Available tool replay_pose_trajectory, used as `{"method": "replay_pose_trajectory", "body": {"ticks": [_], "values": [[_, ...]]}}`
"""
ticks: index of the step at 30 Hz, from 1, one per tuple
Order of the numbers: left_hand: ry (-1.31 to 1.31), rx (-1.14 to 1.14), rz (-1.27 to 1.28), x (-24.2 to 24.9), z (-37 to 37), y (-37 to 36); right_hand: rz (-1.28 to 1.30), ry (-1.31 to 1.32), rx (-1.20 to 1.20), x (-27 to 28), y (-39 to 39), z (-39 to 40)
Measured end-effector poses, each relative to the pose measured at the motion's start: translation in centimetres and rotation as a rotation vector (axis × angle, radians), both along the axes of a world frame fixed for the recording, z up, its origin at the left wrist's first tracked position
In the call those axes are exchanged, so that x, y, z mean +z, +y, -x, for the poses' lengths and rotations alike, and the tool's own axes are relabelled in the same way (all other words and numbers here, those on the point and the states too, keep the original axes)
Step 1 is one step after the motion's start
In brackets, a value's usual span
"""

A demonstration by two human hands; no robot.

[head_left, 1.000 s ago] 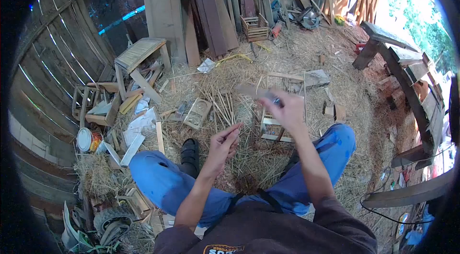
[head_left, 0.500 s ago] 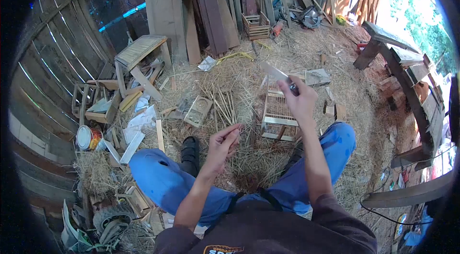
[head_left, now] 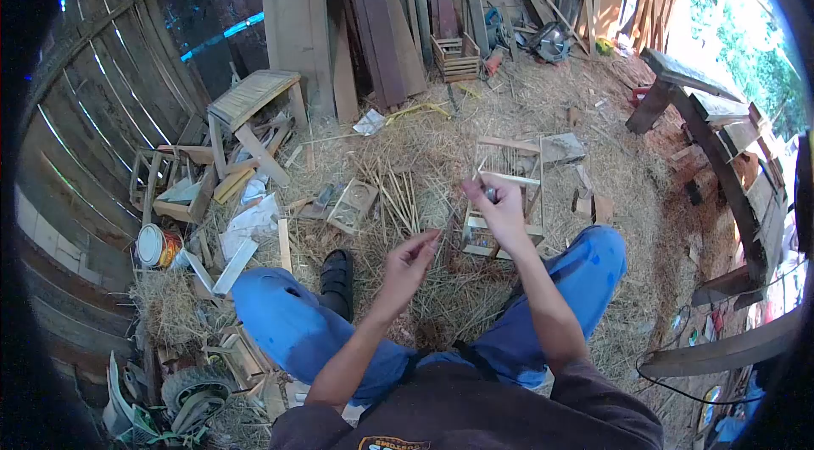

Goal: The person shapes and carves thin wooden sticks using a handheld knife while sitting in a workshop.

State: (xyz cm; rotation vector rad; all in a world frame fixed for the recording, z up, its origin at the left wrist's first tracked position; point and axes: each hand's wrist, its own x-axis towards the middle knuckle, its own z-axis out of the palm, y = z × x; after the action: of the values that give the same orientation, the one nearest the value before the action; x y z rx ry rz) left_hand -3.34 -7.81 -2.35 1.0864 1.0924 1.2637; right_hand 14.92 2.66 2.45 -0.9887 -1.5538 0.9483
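Note:
My right hand (head_left: 502, 211) is wrapped round the dark handle of a knife (head_left: 490, 194). Its blade is seen almost edge-on now and hard to make out. To the left and a little lower, my left hand (head_left: 409, 272) has thumb and fingers pinched together; whatever is between them is too small to tell. The hands are apart. Just beyond my right hand, a small wooden frame with thin bars, like a cage (head_left: 534, 234), rests on the straw, partly hidden by that hand. Thin sticks (head_left: 395, 200) lie spread on the ground beyond my left hand.
A pale wooden panel with a round shape (head_left: 352, 206) lies left of the sticks. Further left are a small wooden table (head_left: 254, 95), a tin can (head_left: 158, 245) and scraps. A slatted crate (head_left: 456, 57) stands at the back, a heavy bench (head_left: 716, 153) at right.
My right hand has come down and left, toward my left hand, and the knife's blade has turned out of broad view. My left hand has shifted slightly right, still pinched.

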Motion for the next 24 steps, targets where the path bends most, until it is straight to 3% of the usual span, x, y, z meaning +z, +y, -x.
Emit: {"method": "replay_pose_trajectory", "body": {"ticks": [4,8,11,13,24], "values": [[-0.05,0.024,0.163,0.8,-0.5,-0.2,0.161,0.129,0.071,-0.9,0.2,0.8],[-0.195,-0.021,0.145,0.8,-0.2,0.1,0.153,0.104,0.185,-1.0,-0.4,1.2],[-0.277,-0.013,0.106,0.1,-0.4,0.5,0.041,-0.18,0.228,-2.4,-0.4,1.7],[-0.343,0.019,0.119,0.0,-0.5,0.6,0.08,-0.159,0.26,-1.6,-0.9,2.3],[-0.238,0.09,0.138,1.3,-0.3,0.5,0.204,0.0,0.335,-1.1,-1.1,2.3]]}}
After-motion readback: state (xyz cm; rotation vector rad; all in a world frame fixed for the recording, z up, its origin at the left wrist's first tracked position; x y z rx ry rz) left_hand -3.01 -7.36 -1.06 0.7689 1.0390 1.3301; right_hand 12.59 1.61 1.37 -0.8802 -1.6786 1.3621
